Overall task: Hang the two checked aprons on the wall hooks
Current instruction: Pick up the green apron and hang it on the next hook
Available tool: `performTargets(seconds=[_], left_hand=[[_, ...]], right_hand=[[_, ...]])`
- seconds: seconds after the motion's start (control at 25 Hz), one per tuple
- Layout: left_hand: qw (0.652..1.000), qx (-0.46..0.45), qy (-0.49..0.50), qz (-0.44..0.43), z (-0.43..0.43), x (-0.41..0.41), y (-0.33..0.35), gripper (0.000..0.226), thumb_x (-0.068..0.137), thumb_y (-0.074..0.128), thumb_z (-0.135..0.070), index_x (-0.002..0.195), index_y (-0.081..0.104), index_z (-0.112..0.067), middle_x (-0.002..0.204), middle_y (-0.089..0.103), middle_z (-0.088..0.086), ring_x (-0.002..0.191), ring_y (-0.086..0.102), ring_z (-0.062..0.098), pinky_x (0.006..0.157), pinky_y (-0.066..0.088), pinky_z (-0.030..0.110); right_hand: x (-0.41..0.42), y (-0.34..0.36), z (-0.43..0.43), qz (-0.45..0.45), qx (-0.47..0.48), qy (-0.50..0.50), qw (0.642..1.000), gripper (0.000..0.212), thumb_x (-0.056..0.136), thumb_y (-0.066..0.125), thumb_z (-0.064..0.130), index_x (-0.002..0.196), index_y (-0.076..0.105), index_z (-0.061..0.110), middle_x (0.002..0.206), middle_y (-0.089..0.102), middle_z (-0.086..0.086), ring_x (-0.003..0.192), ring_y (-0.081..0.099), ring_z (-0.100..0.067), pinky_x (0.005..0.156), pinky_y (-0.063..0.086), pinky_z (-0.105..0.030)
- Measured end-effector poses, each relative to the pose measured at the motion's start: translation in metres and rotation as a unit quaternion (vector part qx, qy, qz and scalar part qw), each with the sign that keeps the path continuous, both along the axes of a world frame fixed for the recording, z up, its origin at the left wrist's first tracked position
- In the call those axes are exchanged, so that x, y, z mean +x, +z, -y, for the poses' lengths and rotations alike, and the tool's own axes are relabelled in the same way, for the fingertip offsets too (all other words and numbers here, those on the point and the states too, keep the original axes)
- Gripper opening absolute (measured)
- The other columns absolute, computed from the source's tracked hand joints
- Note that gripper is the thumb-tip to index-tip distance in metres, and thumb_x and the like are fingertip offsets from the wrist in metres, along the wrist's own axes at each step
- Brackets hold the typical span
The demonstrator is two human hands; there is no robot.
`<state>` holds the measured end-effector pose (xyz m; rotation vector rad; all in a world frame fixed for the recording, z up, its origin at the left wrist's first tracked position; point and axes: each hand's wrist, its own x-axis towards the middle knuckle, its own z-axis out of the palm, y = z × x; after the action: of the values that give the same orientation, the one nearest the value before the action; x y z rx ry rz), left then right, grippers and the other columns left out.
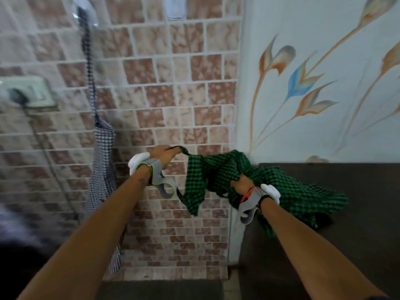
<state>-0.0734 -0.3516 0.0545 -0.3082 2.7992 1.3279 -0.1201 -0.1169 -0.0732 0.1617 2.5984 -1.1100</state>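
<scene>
Already up on left hook: dark checked apron, strap over hook, bib hanging flat against tiled wall. Right of that apron, second hook, bare, blurred at top edge. Further right and well below hook height: green checked apron, bunched, held in air in front of tiled wall near corner with flower-painted wall. Left hand, just right of hanging apron, fingers pinched shut on green apron's strap end, strap pulled taut. Right hand, further right still, fingers curled tight into bunched green cloth. Rest of green cloth trailing right over dark counter, touching or not — cannot tell. Grey wrist straps with white pads on both wrists. Left of hanging apron: wall socket, plug and cable dropping down.
</scene>
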Motion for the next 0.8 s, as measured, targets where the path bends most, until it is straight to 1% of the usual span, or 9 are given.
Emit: performTargets(seconds=[0.08,0.16,0.24,0.36,0.44,0.52,0.56,0.72,0.8], left_hand=[[0.999,-0.03,-0.001,-0.023,0.032,0.005,0.01,0.038,0.087,0.053,-0.045,0.107,0.063,-0.014,0.092,0.062,0.007,0.082,0.059,0.032,0.072,0.048,0.037],[0.994,-0.099,-0.004,-0.045,0.06,0.01,0.017,0.03,0.087,0.055,-0.043,0.101,0.063,-0.018,0.076,0.058,0.005,0.063,0.051,0.024,0.057,0.042,0.03],[0.987,-0.142,0.016,-0.068,0.082,0.012,0.021,0.027,0.087,0.057,-0.037,0.101,0.065,-0.015,0.074,0.057,0.005,0.058,0.046,0.02,0.056,0.042,0.028],[0.982,-0.162,0.014,-0.093,0.102,0.008,0.026,0.018,0.09,0.055,-0.025,0.081,0.06,-0.01,0.062,0.047,0.003,0.053,0.04,0.013,0.055,0.043,0.017],[0.981,-0.155,0.017,-0.112,0.112,0.01,0.031,0.03,0.09,0.055,-0.015,0.061,0.047,-0.018,0.058,0.037,-0.003,0.051,0.031,0.007,0.045,0.034,0.008],[0.985,-0.127,0.021,-0.119,0.125,0.01,0.031,0.041,0.087,0.057,-0.011,0.054,0.037,-0.023,0.058,0.037,-0.005,0.052,0.031,0.006,0.05,0.033,0.014],[0.985,-0.115,0.008,-0.125,0.134,0.012,0.031,0.042,0.088,0.056,-0.01,0.052,0.037,-0.02,0.058,0.037,-0.002,0.052,0.031,0.008,0.05,0.034,0.017],[0.997,-0.044,-0.026,-0.063,0.153,0.017,0.02,0.046,0.087,0.058,-0.036,0.051,0.037,-0.016,0.053,0.032,0.002,0.048,0.029,0.014,0.048,0.027,0.023],[0.996,-0.024,-0.075,-0.033,0.161,0.017,0.011,0.046,0.084,0.058,-0.046,0.054,0.039,-0.017,0.053,0.033,0.002,0.05,0.034,0.016,0.053,0.031,0.025]], right_hand=[[0.003,0.002,0.045,0.037,-0.015,0.057,0.998,0.021,0.093,0.048,0.023,0.083,0.055,0.006,0.078,0.053,-0.019,0.069,0.051,-0.032,0.079,0.042,-0.039],[0.008,0.015,0.093,0.026,-0.05,0.105,0.993,0.026,0.089,0.057,0.019,0.066,0.044,0.018,0.067,0.043,-0.006,0.061,0.045,-0.022,0.077,0.039,-0.036],[0.017,0.04,0.144,-0.046,-0.148,0.17,0.973,0.022,0.081,0.069,0.021,0.076,0.048,0.021,0.082,0.05,0.002,0.076,0.053,-0.02,0.079,0.042,-0.034],[0.03,0.086,0.202,-0.133,-0.235,0.236,0.933,0.042,0.082,0.066,0.028,0.119,0.053,0.013,0.115,0.056,0.001,0.103,0.054,-0.018,0.094,0.045,-0.039],[0.034,0.105,0.228,-0.16,-0.242,0.259,0.921,0.021,0.091,0.053,0.02,0.107,0.061,0.009,0.09,0.065,-0.004,0.081,0.059,-0.021,0.083,0.046,-0.042],[0.03,0.111,0.24,-0.169,-0.241,0.227,0.928,0.022,0.092,0.05,0.016,0.075,0.062,0.013,0.047,0.053,0.005,0.05,0.048,-0.017,0.062,0.041,-0.04],[0.028,0.112,0.245,-0.171,-0.231,0.211,0.934,0.024,0.091,0.052,0.015,0.069,0.061,0.012,0.039,0.045,0.004,0.044,0.041,-0.017,0.056,0.036,-0.036],[0.023,0.126,0.244,-0.186,-0.244,0.134,0.942,0.022,0.08,0.059,0.009,0.059,0.062,0.009,0.052,0.048,-0.011,0.051,0.043,-0.021,0.055,0.032,-0.03],[0.018,0.145,0.23,-0.2,-0.289,0.062,0.934,0.033,0.083,0.054,0.004,0.051,0.054,0.011,0.036,0.046,-0.001,0.037,0.042,-0.012,0.044,0.031,-0.023]])
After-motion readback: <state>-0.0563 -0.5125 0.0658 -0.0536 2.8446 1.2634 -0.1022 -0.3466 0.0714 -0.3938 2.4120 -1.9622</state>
